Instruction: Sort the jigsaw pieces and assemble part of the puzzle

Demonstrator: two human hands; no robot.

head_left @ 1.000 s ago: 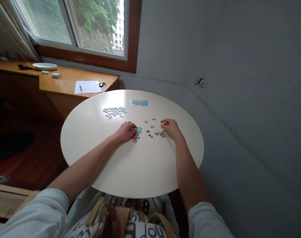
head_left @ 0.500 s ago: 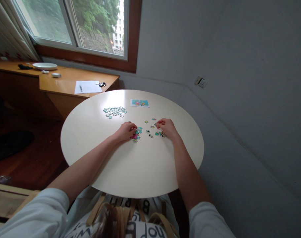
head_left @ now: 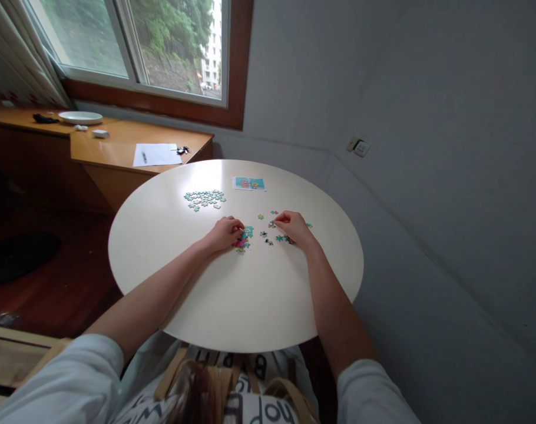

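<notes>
My left hand (head_left: 225,233) lies at the left edge of a small joined section of jigsaw puzzle (head_left: 246,237), teal and pink. Its fingers are curled and pressed on the section, covering part of it. On the right, my right hand (head_left: 295,228) has thumb and fingertips pinched together at a small puzzle piece (head_left: 272,224), which the fingers partly hide. Loose pieces (head_left: 268,241) lie between the hands, and a yellow-green piece (head_left: 261,217) sits just beyond. Teal and dark pieces (head_left: 280,238) lie beneath my right hand, partly covered.
A pile of puzzle pieces (head_left: 205,198) lies at the back left of the round white table (head_left: 232,306). Behind stands a picture card (head_left: 249,184), lying flat. A wooden desk (head_left: 118,132) by the window bears paper (head_left: 156,155), keys (head_left: 182,151) and a white plate (head_left: 80,118).
My right hand has shifted slightly left, its fingertips now at the piece nearer the joined section. A teal piece shows to the right of that hand. My left hand stays in place.
</notes>
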